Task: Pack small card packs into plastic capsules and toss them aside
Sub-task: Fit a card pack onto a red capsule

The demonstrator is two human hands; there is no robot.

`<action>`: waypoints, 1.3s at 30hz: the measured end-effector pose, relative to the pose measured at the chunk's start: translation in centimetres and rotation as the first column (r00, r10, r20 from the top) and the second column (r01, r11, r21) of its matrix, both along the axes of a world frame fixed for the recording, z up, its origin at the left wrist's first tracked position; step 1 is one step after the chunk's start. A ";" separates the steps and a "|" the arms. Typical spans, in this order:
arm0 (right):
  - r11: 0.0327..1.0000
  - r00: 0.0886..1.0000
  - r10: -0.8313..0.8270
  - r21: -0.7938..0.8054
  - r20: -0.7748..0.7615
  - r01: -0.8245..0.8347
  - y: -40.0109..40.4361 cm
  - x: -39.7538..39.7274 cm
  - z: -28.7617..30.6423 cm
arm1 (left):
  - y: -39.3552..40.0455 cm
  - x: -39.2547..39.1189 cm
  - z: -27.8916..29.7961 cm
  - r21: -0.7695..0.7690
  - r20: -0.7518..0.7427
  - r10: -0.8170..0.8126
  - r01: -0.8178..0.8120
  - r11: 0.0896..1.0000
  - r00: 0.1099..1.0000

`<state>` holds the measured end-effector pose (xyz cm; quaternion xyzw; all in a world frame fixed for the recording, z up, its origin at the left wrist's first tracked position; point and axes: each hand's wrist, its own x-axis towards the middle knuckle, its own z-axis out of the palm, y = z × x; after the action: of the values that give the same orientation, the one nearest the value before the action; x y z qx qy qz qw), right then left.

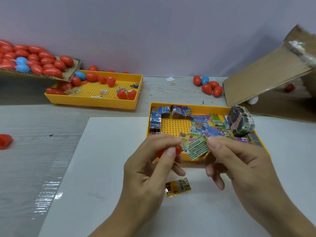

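My left hand (150, 166) grips a red plastic capsule (177, 150) between thumb and fingers, just in front of the near yellow tray (189, 107). My right hand (239, 161) pinches a small green card pack (197, 147) right beside the capsule. That tray holds several loose card packs (206, 127) and a rubber-banded bundle of packs (240, 123) at its right end. One yellow card pack (178, 187) lies on the white sheet (102, 168) below my hands.
A second yellow tray (95, 100) at the back left holds red and blue capsules. A cardboard flap (34, 62) piled with capsules overhangs it. More capsules (208, 86) lie at the back right by a cardboard box (265, 79). A red capsule (5, 141) sits at the left edge.
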<state>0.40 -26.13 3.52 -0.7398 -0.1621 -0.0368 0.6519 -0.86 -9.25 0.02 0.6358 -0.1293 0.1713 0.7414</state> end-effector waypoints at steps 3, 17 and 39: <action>0.998 0.998 0.048 -0.025 -0.031 -0.049 0.1 -0.1 -0.3 | -0.1 -0.1 0.1 0.025 -0.016 -0.037 0.037 0.999 0.999; 0.994 0.994 0.072 -0.083 0.077 -0.066 0.4 -0.1 -0.3 | -0.2 0.2 -0.3 0.031 -0.055 -0.088 0.090 0.995 0.995; 1.000 0.984 0.021 0.018 -0.176 -0.018 -0.1 0.3 -0.4 | 0.2 -0.2 0.1 -0.161 -0.176 -0.276 0.249 0.955 0.945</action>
<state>0.71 -26.25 3.16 -0.7333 -0.1108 0.0338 0.6700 -1.06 -9.04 0.13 0.5744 -0.1273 0.0157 0.8085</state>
